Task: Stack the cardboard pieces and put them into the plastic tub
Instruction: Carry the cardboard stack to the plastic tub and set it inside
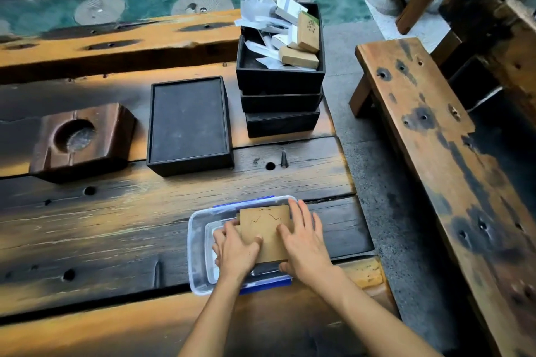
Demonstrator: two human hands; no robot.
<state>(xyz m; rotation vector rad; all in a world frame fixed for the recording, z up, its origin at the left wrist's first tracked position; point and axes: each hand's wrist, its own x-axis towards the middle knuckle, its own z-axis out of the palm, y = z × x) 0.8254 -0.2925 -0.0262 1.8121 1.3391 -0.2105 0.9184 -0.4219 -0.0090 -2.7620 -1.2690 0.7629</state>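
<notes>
Both hands, left hand (236,252) and right hand (301,240), are clasping the cardboard stack (265,230) (fingers flanking its edges) over the plastic tub (195,255)'s three-o'clock end; lowering it level should keep edges flush.

1. A shallow black tray (189,124) is lying flat on the worn wooden table (87,226).
2. Just beside it, three black boxes (280,95) are sitting stacked, the top one overflowing with papers and small cartons (285,35).
3. A carved wooden block (81,139) with a round hollow is resting further left.
4. A wooden bench (429,139) is standing to the right.
</notes>
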